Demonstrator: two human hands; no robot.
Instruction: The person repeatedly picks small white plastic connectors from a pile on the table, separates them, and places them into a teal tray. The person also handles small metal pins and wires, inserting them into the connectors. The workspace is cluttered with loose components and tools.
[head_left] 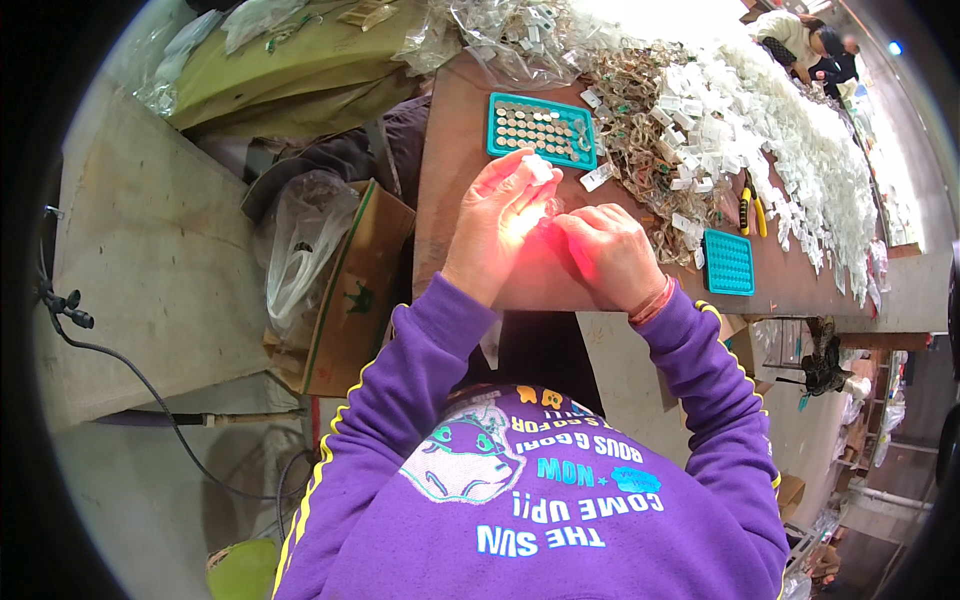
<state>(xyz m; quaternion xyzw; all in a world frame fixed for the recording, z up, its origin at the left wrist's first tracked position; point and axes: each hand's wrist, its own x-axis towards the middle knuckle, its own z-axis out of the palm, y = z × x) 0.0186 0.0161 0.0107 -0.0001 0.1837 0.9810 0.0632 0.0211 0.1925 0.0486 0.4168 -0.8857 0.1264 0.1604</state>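
Over brown table [470, 150], left hand [497, 215] pinching white piece [539, 167]

Tray [541, 130] lay on table [450, 180] beyond hands [560, 235]; second tray [728, 262] right of them; pliers [750, 210] behind it; box [350, 290] left of table.

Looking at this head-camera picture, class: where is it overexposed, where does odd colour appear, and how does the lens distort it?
In the head view, the heap of white parts along the table's far side blows out to white near the top edge; a red glow floods the left hand and right hand where they meet; the brown table edges bow from fisheye distortion, and the corners fall into black vignette.
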